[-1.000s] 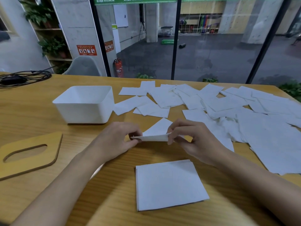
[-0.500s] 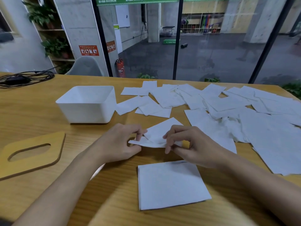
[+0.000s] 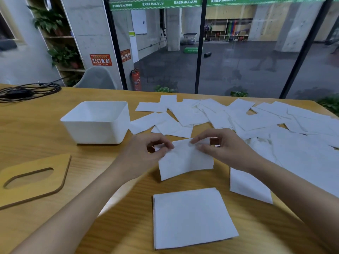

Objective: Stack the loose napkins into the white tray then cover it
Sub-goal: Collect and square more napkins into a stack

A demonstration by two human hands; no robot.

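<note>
Right of the white tray (image 3: 99, 132), the left hand (image 3: 146, 153) and right hand (image 3: 223, 149) each pinch the top edge of one napkin (image 3: 185, 160), fingers (image 3: 203, 136) curled on it. It is probably best to keep that edge taut and lower it squarely onto the napkin stack (image 3: 192, 217) nearer than the tray, corners matched.

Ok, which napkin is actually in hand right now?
The napkin pinched at its top edge by left hand and right hand; all others lie on the table.

One wide-angle head camera looks forward and down across the table (image 3: 36, 129), close to it, its lower edge seemingly blurred.
</note>
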